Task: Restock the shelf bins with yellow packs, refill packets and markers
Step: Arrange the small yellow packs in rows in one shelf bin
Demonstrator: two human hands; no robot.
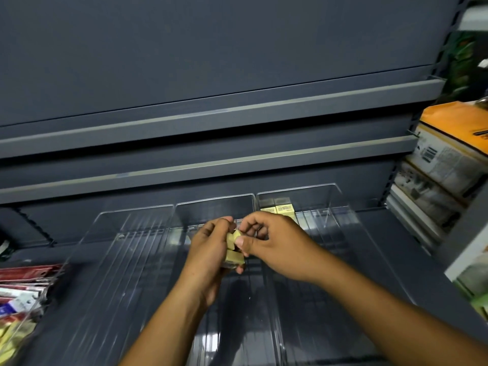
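Left hand [208,249] grips a stack of yellow packs [234,253] above the middle clear bin [215,204]. Right hand [274,244] pinches the top pack.

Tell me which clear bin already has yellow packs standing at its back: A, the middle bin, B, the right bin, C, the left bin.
B: two yellow packs stand at the back of the right bin, beyond the right hand.

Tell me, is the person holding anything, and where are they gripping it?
Yes: the left hand wraps around a small stack of yellow packs, gripping their sides, while the right hand pinches the top pack's upper corner between thumb and fingers.
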